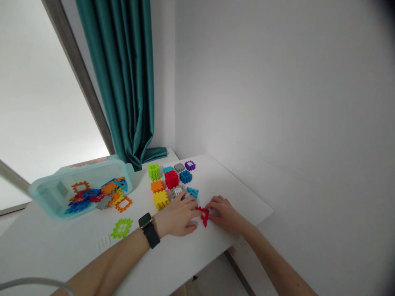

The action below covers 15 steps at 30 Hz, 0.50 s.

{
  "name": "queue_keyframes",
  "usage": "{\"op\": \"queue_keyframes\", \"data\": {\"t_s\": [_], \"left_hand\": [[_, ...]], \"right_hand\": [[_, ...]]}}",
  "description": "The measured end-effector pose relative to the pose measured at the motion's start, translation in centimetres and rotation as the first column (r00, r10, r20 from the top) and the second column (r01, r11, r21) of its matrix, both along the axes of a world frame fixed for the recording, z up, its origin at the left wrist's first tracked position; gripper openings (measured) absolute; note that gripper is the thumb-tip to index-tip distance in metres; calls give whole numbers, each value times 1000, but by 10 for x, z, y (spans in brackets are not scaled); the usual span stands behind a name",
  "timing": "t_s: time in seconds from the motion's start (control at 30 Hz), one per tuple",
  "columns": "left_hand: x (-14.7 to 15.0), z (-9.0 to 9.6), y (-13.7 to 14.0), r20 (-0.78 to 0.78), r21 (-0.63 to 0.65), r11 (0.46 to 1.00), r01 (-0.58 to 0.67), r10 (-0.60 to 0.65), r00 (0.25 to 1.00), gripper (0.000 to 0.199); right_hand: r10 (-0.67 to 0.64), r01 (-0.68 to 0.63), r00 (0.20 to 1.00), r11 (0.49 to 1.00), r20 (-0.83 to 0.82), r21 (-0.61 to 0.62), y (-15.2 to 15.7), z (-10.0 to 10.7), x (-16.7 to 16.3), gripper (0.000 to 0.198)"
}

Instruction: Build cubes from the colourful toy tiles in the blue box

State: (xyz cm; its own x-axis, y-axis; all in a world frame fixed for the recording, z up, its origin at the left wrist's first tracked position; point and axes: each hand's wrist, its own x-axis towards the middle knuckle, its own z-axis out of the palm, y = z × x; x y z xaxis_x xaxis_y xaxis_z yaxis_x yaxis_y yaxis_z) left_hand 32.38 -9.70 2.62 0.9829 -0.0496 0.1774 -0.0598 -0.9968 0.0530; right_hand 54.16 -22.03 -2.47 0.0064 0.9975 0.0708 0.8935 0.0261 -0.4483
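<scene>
A red triangular interlocking building piece (pixel 204 216) lies at the right part of the white table. My right hand (pixel 226 214) pinches its right side between thumb and forefinger. From the left, my left hand (pixel 180 213), with a black watch at the wrist, reaches to the same piece; its fingers are spread and the forefinger touches the edge. Just beyond the left fingers are a blue triangular piece (pixel 193 193) and a grey stack (pixel 177 191), partly covered by that hand. A yellow stack (pixel 161 200) stands beside the left wrist.
Stacks of orange (pixel 157 186), red (pixel 171 179), dark blue (pixel 185 176) and green pieces (pixel 154 171) stand behind. A purple piece (pixel 190 165) is farthest back. A tilted pale-blue bin (pixel 49 207) holds mixed pieces at left. A lime square piece (pixel 121 228) lies near my left forearm.
</scene>
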Motion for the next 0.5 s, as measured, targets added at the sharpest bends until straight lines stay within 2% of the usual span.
{"op": "queue_keyframes", "data": {"t_s": [0.27,0.5], "left_hand": [[-10,9,5,44,-8,998,-58,58,997,25],[-24,10,11,83,9,995,-100,99,992,23]], "right_hand": [[-1,2,1000,999,-27,33,-5,2,0,22],[-18,13,999,981,28,195,-3,8,-10,28]]}}
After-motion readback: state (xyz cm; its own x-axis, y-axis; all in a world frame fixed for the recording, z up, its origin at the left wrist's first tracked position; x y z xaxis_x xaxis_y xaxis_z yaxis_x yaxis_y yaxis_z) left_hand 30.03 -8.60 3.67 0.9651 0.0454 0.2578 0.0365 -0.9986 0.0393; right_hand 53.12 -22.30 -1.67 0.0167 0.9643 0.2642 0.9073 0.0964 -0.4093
